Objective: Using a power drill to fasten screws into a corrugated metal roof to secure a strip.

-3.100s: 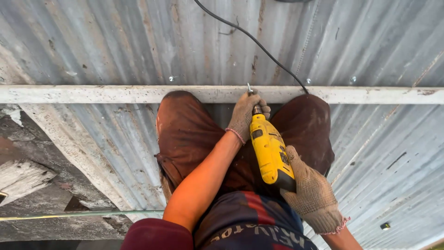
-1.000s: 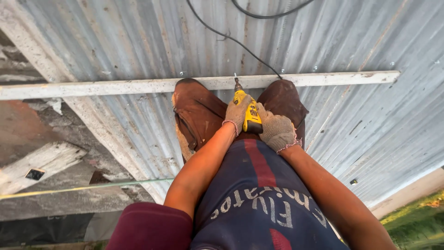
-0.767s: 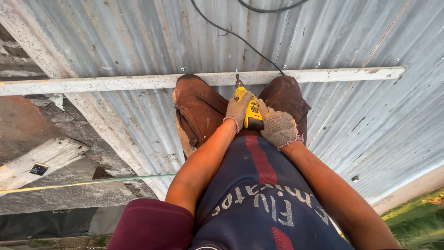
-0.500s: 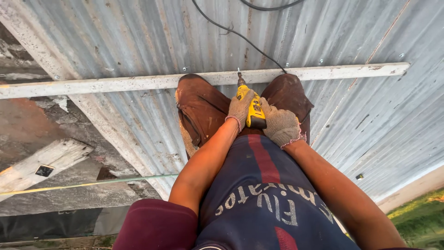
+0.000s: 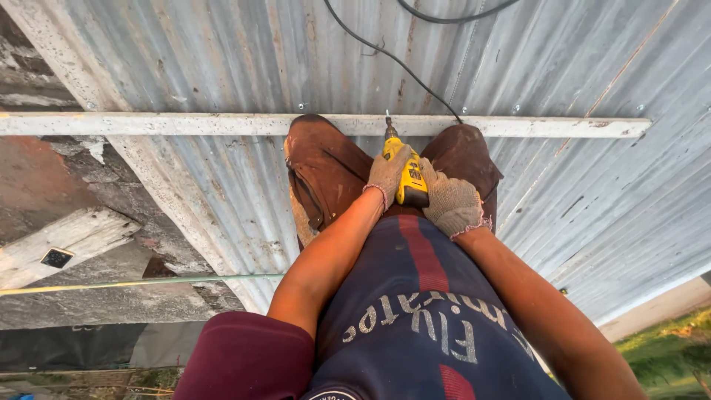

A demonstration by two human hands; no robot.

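View from a head-worn camera, looking straight down at a person crouched on a corrugated metal roof [image 5: 222, 67]. Both hands wear knit work gloves and are wrapped together around a yellow corded drill [image 5: 406, 174], held upright between the knees. The left hand [image 5: 386, 175] grips the drill's left side, fingers curled closed on the body; the right hand [image 5: 452, 204] closes around the rear of the tool from the right — the two gloves touch the drill on opposite sides. The drill's tip [image 5: 387, 122] points down and meets a long whitish wooden batten [image 5: 185, 123], which runs across the roof from the left edge of the view to well past the knees on the right. A black power cord [image 5: 392, 59] trails from the drill area up across the metal sheets and out of the top of the view.

The person wears brown trousers [image 5: 333, 163], a navy shirt with a red stripe [image 5: 422, 296] and dark red sleeves. Bare forearms reach forward from the bottom of the view.

To the left, beyond the roof edge, lie a weathered grey wall [image 5: 67, 185], a pale plank [image 5: 59, 241] and a taut greenish string [image 5: 133, 283]. Grass [image 5: 666, 348] shows at the lower right corner.
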